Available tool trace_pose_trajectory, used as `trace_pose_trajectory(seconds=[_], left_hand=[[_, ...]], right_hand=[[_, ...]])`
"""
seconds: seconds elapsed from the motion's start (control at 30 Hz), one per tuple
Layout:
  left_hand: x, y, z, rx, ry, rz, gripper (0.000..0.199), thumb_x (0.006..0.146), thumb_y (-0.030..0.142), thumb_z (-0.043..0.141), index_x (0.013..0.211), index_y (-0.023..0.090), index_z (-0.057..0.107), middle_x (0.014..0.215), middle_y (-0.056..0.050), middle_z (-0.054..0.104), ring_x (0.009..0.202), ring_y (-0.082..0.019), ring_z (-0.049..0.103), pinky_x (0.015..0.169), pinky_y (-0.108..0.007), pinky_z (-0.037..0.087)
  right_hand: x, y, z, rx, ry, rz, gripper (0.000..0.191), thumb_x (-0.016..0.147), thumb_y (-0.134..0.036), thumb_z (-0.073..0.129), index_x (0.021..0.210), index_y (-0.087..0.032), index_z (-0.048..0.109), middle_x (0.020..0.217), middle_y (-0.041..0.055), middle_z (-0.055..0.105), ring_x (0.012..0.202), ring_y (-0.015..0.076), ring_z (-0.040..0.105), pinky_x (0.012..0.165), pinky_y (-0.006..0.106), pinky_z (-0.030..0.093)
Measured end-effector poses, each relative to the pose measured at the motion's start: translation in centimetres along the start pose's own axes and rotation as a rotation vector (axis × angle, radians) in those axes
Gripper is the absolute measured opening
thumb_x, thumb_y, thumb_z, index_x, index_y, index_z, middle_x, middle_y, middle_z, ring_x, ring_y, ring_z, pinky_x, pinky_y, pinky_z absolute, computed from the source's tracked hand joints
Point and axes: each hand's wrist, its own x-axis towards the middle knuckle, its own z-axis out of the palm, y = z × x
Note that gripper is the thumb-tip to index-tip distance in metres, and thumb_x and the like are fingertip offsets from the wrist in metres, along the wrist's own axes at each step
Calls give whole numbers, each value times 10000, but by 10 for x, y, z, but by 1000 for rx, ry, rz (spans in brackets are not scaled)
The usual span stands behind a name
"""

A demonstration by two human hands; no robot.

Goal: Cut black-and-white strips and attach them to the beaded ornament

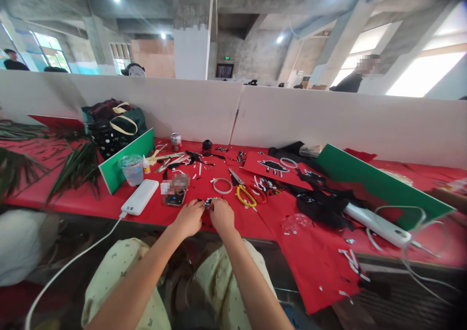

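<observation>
My left hand [191, 217] and my right hand [222, 216] meet at the front edge of the red-covered table [272, 218]. Fingers of both are closed on a small black-and-white woven piece [207, 202], which shows between the fingertips; its lower part is hidden. Just beyond my right hand lies a roll of tape [222, 192]. To its right are scissors with yellow and red handles [246, 203]. A phone [175, 199] lies left of my left hand, and a white power bank [140, 197] with a cable is farther left.
A plastic cup [132, 174] and a small glue bottle [146, 165] stand before a green board [109, 172]. Black and white strips litter the table. At right are a hot glue gun-like white tool [377, 225], black cloth [321, 203] and another green board [383, 189]. A white partition [197, 106] runs behind.
</observation>
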Motion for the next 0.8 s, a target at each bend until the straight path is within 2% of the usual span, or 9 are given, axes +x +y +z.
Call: trace_pose_trajectory(seconds=[0.23,0.33,0.4,0.5,0.57,0.63,0.7,0.8], left_hand=[[-1,1,2,-2,5,15,461,792,74,407,1226,130,550,1343,-94,510,1271,-257,389,1050,-387,355],[3,-1,-3,29,60,-24,458,796,67,390,1206,147,577,1370,-92,485,1295,-260,363,1057,-394,334],[5,-9,-10,44,140,-128,524,798,75,387,1307,148,490,1403,-96,447,1298,-267,359,1062,-404,317],[6,-31,-26,47,239,-395,602,819,123,384,1416,101,303,1373,-143,469,1240,-283,430,1005,-395,365],[4,-51,-35,43,234,-587,603,839,169,377,1421,69,260,1303,-186,523,1174,-306,492,920,-391,418],[3,-68,-40,26,189,-723,616,856,248,394,1419,49,241,1252,-217,555,1137,-336,523,868,-398,435],[5,-78,-39,-3,142,-784,632,866,312,401,1419,56,236,1229,-226,571,1119,-350,540,857,-405,432],[17,-78,-28,-34,129,-774,666,876,383,390,1439,85,197,1235,-222,568,1133,-349,532,869,-413,423]], right_hand=[[1,4,1,27,4,15,159,828,-152,501,852,-179,656,970,66,660,949,192,571,699,246,385],[1,4,3,31,6,6,129,816,-167,529,855,-179,652,977,67,658,951,194,568,699,248,386],[1,3,4,33,6,11,113,807,-179,548,857,-176,651,986,71,657,959,199,565,699,252,389],[1,3,5,21,14,19,123,816,-183,538,857,-171,653,999,80,653,976,209,560,716,261,394],[0,3,5,13,22,13,132,824,-193,530,860,-169,654,1006,85,650,987,215,556,731,267,396],[0,3,4,6,20,5,135,824,-205,534,867,-164,655,1011,91,648,993,222,554,745,273,398],[0,3,4,0,17,-2,141,822,-212,539,880,-156,656,1018,98,646,999,228,552,762,278,399],[1,4,4,-2,16,-3,156,826,-203,524,892,-150,656,1019,103,644,1005,233,551,777,285,400]])
